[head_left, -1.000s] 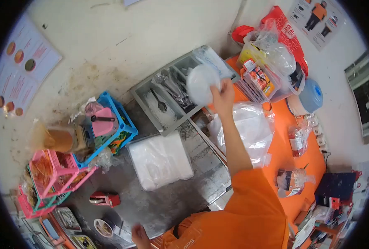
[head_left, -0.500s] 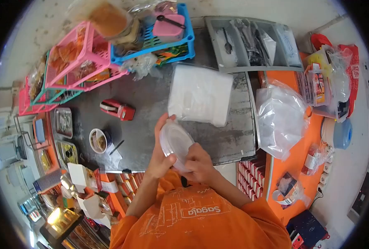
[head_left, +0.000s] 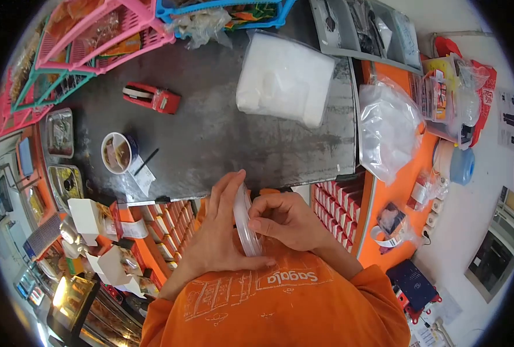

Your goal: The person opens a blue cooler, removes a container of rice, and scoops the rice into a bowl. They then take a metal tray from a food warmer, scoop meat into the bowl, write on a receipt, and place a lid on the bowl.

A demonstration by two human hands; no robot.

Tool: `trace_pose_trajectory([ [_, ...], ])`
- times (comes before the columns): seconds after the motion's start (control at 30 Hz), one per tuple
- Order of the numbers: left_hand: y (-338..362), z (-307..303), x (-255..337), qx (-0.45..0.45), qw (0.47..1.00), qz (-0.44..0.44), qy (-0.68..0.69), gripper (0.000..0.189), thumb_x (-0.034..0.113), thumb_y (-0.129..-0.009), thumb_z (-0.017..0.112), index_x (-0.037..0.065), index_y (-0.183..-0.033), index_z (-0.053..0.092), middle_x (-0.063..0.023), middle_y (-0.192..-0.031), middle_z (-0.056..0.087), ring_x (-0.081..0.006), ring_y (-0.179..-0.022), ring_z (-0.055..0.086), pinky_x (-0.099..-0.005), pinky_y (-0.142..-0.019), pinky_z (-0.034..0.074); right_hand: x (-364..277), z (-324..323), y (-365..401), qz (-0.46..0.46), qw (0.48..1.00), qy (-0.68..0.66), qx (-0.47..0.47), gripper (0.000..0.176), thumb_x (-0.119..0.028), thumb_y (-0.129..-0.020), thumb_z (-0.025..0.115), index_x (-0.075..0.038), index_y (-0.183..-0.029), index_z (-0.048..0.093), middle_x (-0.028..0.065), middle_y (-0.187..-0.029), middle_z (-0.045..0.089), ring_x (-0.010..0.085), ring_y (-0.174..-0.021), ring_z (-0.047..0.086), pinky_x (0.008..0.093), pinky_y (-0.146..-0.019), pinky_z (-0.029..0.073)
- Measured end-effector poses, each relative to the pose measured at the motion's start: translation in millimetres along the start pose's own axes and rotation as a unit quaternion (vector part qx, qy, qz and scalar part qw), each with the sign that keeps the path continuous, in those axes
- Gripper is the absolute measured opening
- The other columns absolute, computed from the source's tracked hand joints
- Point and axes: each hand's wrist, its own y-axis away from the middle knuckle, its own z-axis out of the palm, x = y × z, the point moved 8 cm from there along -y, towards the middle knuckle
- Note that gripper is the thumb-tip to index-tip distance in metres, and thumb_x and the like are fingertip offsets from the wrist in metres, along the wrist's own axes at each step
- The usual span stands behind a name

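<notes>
A stack of round clear plastic lids (head_left: pixel 246 225) is held on edge in front of my chest, just off the table's front edge. My left hand (head_left: pixel 215 228) wraps its outer side, fingers pointing up and thumb underneath. My right hand (head_left: pixel 286 221) pinches at the stack's near face with thumb and bent forefinger. Whether it has one lid separated cannot be made out. On the dark table (head_left: pixel 205 139) to the left stands a paper bowl (head_left: pixel 118 153) with food in it, beside a pen (head_left: pixel 147 161) and a paper slip (head_left: pixel 143 180).
A red tape dispenser (head_left: pixel 152 98) and a pack of white sheets in plastic (head_left: pixel 286 78) lie on the table. Plastic baskets (head_left: pixel 104 34) line the back left, a grey cutlery tray (head_left: pixel 370 32) the back right. Clear bags (head_left: pixel 389 130) rest on the orange counter at right.
The lids have turned from face-up to nearly edge-on and come closer to my body. My right fingers have moved up along them. The view has tilted down, so the table sits higher.
</notes>
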Motion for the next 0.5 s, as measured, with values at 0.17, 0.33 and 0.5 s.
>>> trace_pose_trajectory([
  [0.17, 10.0, -9.1, 1.6, 0.008, 1.0, 0.026, -0.004, 0.138, 0.053, -0.051, 0.093, 0.002, -0.153, 0.014, -0.0278, -0.145, 0.023, -0.0462, -0.134, 0.031, -0.0531, -0.105, 0.038, 6.1, 11.3, 3.9, 0.003, 1.0, -0.007, -0.016, 0.009, -0.007, -0.095, 0.064, 0.0, -0.099, 0.062, -0.0002, -0.093, 0.061, 0.0064, -0.086, 0.056, 0.024, -0.076, 0.047],
  [0.33, 11.3, -19.3, -0.6, 0.015, 0.995, 0.085, 0.045, 0.132, 0.048, -0.048, 0.094, 0.0, -0.149, 0.023, -0.0237, -0.135, 0.031, -0.0398, -0.126, 0.038, -0.0493, -0.103, 0.039, -7.8, -7.4, -2.1, -0.119, 0.987, -0.002, 0.111, 0.021, -0.007, -0.094, 0.065, -0.001, -0.113, 0.059, 0.0042, -0.106, 0.06, 0.009, -0.089, 0.057, 0.0255, -0.078, 0.048],
  [0.5, 14.3, -7.6, -30.2, 0.047, 0.969, 0.104, 0.217, 0.12, 0.042, -0.049, 0.09, 0.002, -0.144, 0.026, -0.0183, -0.13, 0.033, -0.0324, -0.121, 0.04, -0.0435, -0.103, 0.034, -24.3, -15.4, -10.5, -0.205, 0.951, 0.186, 0.14, 0.027, -0.004, -0.09, 0.067, -0.003, -0.117, 0.062, 0.009, -0.113, 0.061, 0.0159, -0.094, 0.06, 0.0289, -0.084, 0.049],
])
